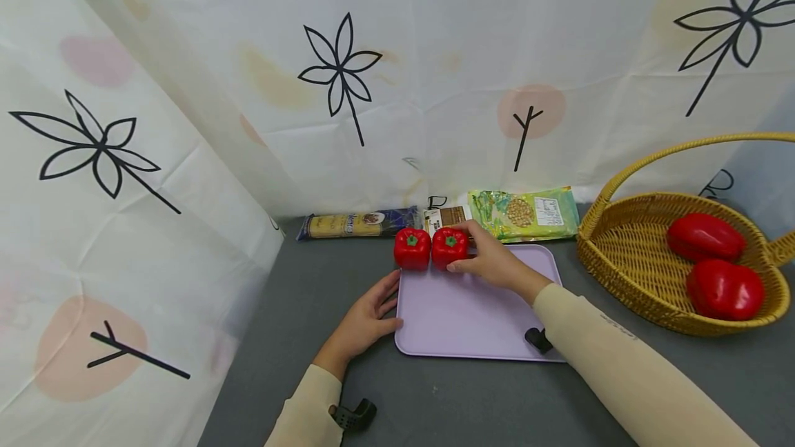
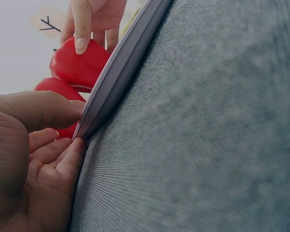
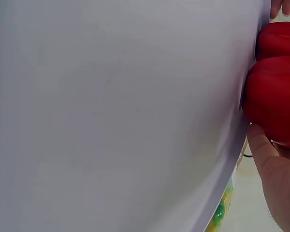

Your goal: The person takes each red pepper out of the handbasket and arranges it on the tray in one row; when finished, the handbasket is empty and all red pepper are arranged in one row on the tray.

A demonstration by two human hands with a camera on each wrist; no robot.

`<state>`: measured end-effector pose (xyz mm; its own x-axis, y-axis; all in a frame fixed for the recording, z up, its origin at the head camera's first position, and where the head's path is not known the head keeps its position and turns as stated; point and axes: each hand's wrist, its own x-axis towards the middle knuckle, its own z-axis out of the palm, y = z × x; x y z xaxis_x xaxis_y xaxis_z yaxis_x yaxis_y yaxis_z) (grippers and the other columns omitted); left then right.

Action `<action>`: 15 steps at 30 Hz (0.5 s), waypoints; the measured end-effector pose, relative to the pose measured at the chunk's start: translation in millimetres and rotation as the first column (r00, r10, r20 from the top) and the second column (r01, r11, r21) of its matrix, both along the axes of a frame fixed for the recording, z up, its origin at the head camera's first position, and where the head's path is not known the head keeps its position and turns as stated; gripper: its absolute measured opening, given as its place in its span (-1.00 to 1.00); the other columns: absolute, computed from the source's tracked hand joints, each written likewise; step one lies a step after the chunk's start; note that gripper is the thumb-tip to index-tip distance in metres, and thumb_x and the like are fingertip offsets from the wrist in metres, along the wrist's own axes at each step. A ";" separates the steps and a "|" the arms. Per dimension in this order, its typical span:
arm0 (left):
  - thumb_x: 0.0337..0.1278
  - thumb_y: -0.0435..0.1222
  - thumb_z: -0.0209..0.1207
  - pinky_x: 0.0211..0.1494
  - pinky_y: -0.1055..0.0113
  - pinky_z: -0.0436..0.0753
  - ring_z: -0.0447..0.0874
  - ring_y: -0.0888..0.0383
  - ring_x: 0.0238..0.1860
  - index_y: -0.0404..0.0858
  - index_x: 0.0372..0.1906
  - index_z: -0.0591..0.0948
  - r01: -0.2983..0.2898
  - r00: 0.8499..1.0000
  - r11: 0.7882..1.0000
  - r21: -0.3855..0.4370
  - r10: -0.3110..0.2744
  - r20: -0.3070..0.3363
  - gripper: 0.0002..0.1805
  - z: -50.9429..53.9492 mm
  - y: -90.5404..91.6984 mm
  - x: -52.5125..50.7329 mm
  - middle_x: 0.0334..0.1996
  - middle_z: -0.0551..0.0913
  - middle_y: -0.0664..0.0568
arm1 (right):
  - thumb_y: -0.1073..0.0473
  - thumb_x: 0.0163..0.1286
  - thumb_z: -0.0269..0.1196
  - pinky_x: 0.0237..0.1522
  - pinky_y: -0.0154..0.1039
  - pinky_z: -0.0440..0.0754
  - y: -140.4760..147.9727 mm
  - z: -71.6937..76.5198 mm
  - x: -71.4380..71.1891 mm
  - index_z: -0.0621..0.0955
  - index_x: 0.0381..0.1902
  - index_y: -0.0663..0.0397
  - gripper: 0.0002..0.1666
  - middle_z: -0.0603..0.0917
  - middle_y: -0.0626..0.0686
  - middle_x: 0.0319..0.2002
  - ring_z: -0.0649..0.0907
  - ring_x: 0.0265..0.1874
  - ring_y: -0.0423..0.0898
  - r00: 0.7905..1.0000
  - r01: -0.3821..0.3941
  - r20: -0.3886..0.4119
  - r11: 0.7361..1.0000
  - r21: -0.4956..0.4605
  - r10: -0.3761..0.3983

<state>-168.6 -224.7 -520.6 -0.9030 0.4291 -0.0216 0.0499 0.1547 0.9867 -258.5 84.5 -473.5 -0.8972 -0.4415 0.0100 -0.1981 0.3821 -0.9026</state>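
Two red bell peppers with green stems stand side by side at the far left corner of a lilac tray point(image 1: 478, 316). My right hand point(image 1: 491, 261) holds the right-hand bell pepper point(image 1: 450, 247), thumb at its near side and fingers behind it. Just left of that is the other bell pepper point(image 1: 412, 248), close against it. By the tray's left edge is my left hand point(image 1: 366, 319); its thumb touches the rim and its fingers lie loosely alongside. In the left wrist view the tray's rim point(image 2: 113, 72) runs past the left thumb. The right wrist view shows the held pepper point(image 3: 275, 101) at the tray's edge.
Behind the tray lie a blue-and-yellow pasta packet point(image 1: 357, 224), a small brown-and-white packet point(image 1: 439, 218) and a green bag point(image 1: 528, 214). At the right stands a yellow wicker basket point(image 1: 611, 288) with a tall handle and two red items inside. A patterned curtain point(image 1: 435, 88) hangs behind.
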 end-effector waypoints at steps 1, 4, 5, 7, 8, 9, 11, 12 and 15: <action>0.25 -0.68 0.32 0.56 0.14 0.38 0.11 -0.02 0.69 -0.29 0.77 0.08 0.001 1.000 1.000 0.001 -0.001 -0.002 0.06 0.3 0.2 0.1 0.74 0.08 -0.09 | 0.22 0.40 0.57 0.45 0.31 0.46 -0.5 -0.2 -0.6 0.31 0.57 0.18 -0.06 0.44 0.31 0.47 0.45 0.47 0.34 1.000 0.000 -0.005 1.000 0.004 0.001; 0.25 -0.68 0.31 0.56 0.15 0.38 0.11 -0.03 0.69 -0.30 0.77 0.08 0.004 1.000 1.000 0.004 -0.004 -0.004 0.06 0.8 0.5 0.4 0.74 0.08 -0.10 | 0.22 0.40 0.56 0.47 0.32 0.43 -1.4 -0.6 -2.0 0.31 0.58 0.17 -0.06 0.43 0.31 0.48 0.43 0.48 0.34 1.000 0.001 -0.004 1.000 0.006 -0.001; 0.25 -0.68 0.31 0.56 0.15 0.38 0.10 -0.04 0.69 -0.31 0.77 0.07 0.004 1.000 1.000 0.004 -0.004 -0.005 0.06 0.5 0.4 0.3 0.74 0.08 -0.11 | 0.23 0.41 0.56 0.47 0.31 0.43 -1.4 -0.7 -2.3 0.31 0.58 0.16 -0.06 0.42 0.30 0.48 0.42 0.49 0.33 1.000 0.002 0.000 1.000 0.004 -0.002; 0.26 -0.68 0.31 0.56 0.15 0.38 0.10 -0.05 0.69 -0.31 0.77 0.07 0.005 1.000 1.000 0.003 -0.005 -0.005 0.06 -0.2 0.1 -0.1 0.74 0.08 -0.12 | 0.23 0.41 0.55 0.47 0.31 0.43 -1.6 -0.3 -2.5 0.30 0.58 0.15 -0.06 0.42 0.30 0.49 0.42 0.49 0.34 1.000 0.001 0.007 1.000 -0.003 -0.001; 0.26 -0.68 0.31 0.56 0.15 0.38 0.10 -0.05 0.69 -0.31 0.77 0.07 0.005 1.000 1.000 0.003 -0.005 -0.006 0.06 -0.7 -0.1 -0.2 0.74 0.08 -0.12 | 0.24 0.41 0.55 0.47 0.31 0.43 -1.6 -0.1 -2.6 0.30 0.58 0.14 -0.06 0.41 0.30 0.49 0.42 0.49 0.34 1.000 0.003 0.012 1.000 -0.005 -0.003; 0.26 -0.68 0.31 0.56 0.15 0.38 0.10 -0.06 0.69 -0.31 0.77 0.07 0.006 1.000 1.000 0.004 -0.006 -0.006 0.05 -1.1 -0.4 -0.5 0.74 0.08 -0.13 | 0.24 0.41 0.55 0.47 0.31 0.43 -1.7 0.2 -2.6 0.30 0.58 0.14 -0.06 0.41 0.30 0.49 0.42 0.49 0.35 1.000 0.002 0.014 1.000 -0.007 -0.002; 0.26 -0.68 0.31 0.55 0.15 0.38 0.10 -0.05 0.69 -0.31 0.77 0.08 0.005 1.000 1.000 0.003 -0.005 -0.007 0.05 -1.2 -0.3 -0.7 0.74 0.08 -0.12 | 0.24 0.42 0.55 0.47 0.31 0.43 -1.7 0.9 -2.4 0.29 0.58 0.14 -0.06 0.41 0.30 0.50 0.42 0.49 0.35 1.000 0.003 0.016 1.000 -0.007 -0.003; 0.26 -0.68 0.31 0.55 0.15 0.38 0.11 -0.05 0.69 -0.30 0.77 0.08 0.005 1.000 1.000 0.003 -0.005 -0.007 0.06 -1.0 -0.2 -0.6 0.74 0.08 -0.11 | 0.24 0.42 0.54 0.47 0.31 0.43 -2.0 0.5 -2.7 0.29 0.59 0.14 -0.06 0.40 0.30 0.50 0.42 0.49 0.35 1.000 0.002 0.017 1.000 -0.009 -0.002; 0.25 -0.68 0.31 0.55 0.16 0.39 0.12 -0.04 0.69 -0.30 0.77 0.08 0.005 1.000 1.000 0.007 -0.005 -0.002 0.06 -1.0 -0.2 -0.4 0.74 0.08 -0.10 | 0.24 0.43 0.54 0.48 0.32 0.42 -2.7 -0.7 -3.3 0.28 0.60 0.15 -0.05 0.39 0.31 0.51 0.41 0.50 0.36 1.000 0.005 0.019 1.000 -0.009 -0.005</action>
